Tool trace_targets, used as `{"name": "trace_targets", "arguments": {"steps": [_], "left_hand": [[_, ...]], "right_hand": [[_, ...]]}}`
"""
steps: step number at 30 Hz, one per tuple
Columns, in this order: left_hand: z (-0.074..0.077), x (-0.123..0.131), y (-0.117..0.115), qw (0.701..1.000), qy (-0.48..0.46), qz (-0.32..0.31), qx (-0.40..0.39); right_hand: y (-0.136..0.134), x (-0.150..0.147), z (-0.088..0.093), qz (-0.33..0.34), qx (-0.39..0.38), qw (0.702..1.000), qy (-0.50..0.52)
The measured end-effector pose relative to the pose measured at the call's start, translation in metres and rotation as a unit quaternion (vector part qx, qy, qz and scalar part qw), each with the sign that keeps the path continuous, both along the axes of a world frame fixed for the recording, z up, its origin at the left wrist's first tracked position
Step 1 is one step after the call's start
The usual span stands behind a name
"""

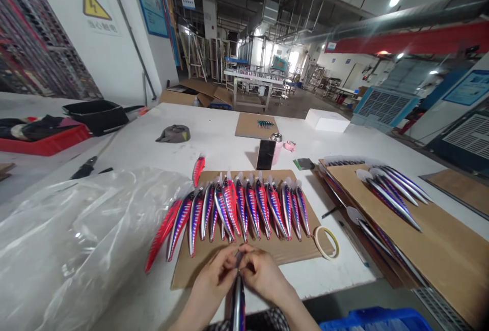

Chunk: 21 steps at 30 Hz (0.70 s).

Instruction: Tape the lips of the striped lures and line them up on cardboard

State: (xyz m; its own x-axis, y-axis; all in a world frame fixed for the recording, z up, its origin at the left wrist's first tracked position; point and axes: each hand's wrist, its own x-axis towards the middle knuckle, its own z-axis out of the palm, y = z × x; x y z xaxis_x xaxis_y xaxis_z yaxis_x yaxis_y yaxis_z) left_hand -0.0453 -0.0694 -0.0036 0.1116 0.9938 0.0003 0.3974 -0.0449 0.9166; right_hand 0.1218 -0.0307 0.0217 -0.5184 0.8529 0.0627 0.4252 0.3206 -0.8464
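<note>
White table [214, 137], long and cluttered. Clear plastic bag [76, 229] sprawled over its near-left corner. Stacked cardboard sheets [439, 249] lay along the right edge, carrying silver lures [393, 193]. A smaller cardboard sheet [290, 249] sat at the near edge, with a row of red, purple and silver lures [237, 206] fanned across it. The left hand [216, 270] and right hand [263, 272] were together at the near edge, fingertips pinched on the nose of one lure [239, 300]. It pointed back toward the person, just short of the row. A tape roll [326, 242] lay at the sheet's right corner.
</note>
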Motion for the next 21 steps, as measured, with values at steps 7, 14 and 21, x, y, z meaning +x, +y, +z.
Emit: {"name": "trace_targets", "arguments": {"steps": [7,14,21], "left_hand": [[0.024,-0.004,-0.002,0.998,0.056,-0.018,-0.014],[0.019,-0.002,0.005,0.994,0.075,-0.062,-0.046],[0.018,0.003,0.008,0.989,0.143,-0.025,-0.035]], "right_hand": [[0.001,0.002,-0.002,-0.003,-0.001,1.000,0.005],[0.002,0.002,-0.006,-0.005,-0.003,1.000,0.021],[0.002,0.003,-0.012,-0.007,-0.001,1.000,0.022]]}}
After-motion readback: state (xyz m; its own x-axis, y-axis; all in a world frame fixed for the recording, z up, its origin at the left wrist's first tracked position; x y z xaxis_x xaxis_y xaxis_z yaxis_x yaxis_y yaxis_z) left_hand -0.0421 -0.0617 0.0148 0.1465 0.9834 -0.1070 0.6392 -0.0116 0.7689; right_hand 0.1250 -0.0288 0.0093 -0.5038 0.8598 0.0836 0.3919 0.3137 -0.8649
